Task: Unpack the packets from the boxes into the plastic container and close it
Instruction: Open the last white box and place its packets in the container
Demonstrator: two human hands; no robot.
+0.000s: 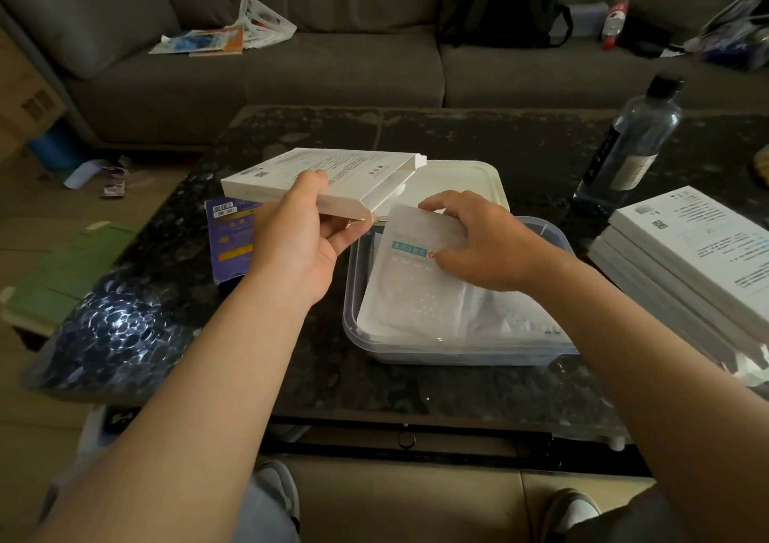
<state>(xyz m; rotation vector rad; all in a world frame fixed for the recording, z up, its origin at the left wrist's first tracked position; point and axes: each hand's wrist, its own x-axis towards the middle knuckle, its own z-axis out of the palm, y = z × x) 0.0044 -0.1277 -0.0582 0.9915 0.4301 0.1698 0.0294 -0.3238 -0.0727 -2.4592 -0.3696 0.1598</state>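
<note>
**Q:** Hand status?

**A:** I log the left hand (299, 230) as clamped on the white box (316, 176), thumb on top and fingers underneath. It holds the box in the air just past the far-left corner of the plastic container (416, 353), with the open end turned toward the container.

**Q:** And the right?

**A:** The right hand (478, 242) grasps the top packet (416, 276) at its far edge, fingers curled over it and the thumb by the printed label. The packet lies tilted across the container's left half, resting on more white packets inside.

**Q:** Lid?

**A:** I see the lid (470, 176) off, lying flat directly behind the container.

**Q:** Surroundings?

**A:** A purple box (229, 242) lies just left of the container. A stack of white boxes (686, 259) sits to its right, and a bottle (624, 147) stands beyond its far-right corner.
</note>
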